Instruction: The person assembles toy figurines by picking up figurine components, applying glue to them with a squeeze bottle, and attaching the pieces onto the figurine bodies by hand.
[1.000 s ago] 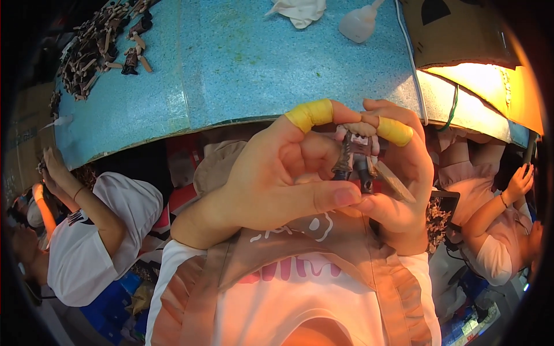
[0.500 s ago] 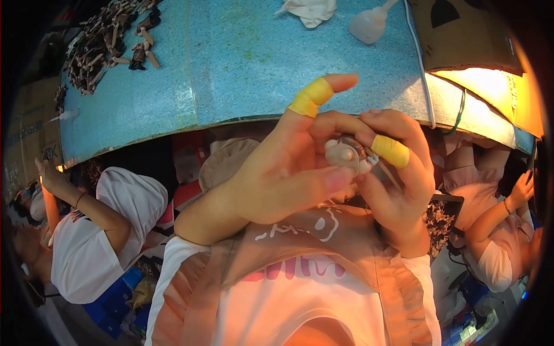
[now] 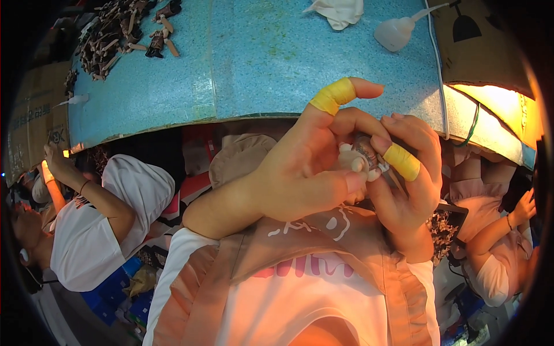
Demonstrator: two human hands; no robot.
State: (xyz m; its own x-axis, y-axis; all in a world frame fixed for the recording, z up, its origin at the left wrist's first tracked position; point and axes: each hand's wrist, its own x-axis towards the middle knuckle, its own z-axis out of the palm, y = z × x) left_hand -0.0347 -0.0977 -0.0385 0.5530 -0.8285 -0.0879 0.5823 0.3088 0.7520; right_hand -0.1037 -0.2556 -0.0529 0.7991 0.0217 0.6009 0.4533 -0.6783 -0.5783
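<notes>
Between the two hands, close to the chest, sits a small part [image 3: 362, 154]. It is pale with a dark, shiny bit on it. It is held up in the air, not lying on the blue table [image 3: 259, 63]. It is mostly hidden by fingers, so I cannot say for sure what it is.

The left hand [image 3: 311, 173] is closed around the small part, with the thumb pressing from below. Its first finger sticks out straight and wears yellow tape [image 3: 333, 96]. The right hand [image 3: 407, 179] is closed on the small part too, from the other side, and it also seems to pinch a thin stick-like tool [image 3: 394, 180]. One of its fingers has yellow tape as well.

The work looks like it is in the middle. The small part is being handled now and has not been put down.

Far up on the blue table lies a pile of small brown and dark pieces [image 3: 115, 34]. A white cloth [image 3: 337, 11] and a white squeeze bottle [image 3: 398, 32] lie at the far edge. A bright lamp [image 3: 490, 109] glows on the right. Other people sit on both sides, busy with their own hands.
</notes>
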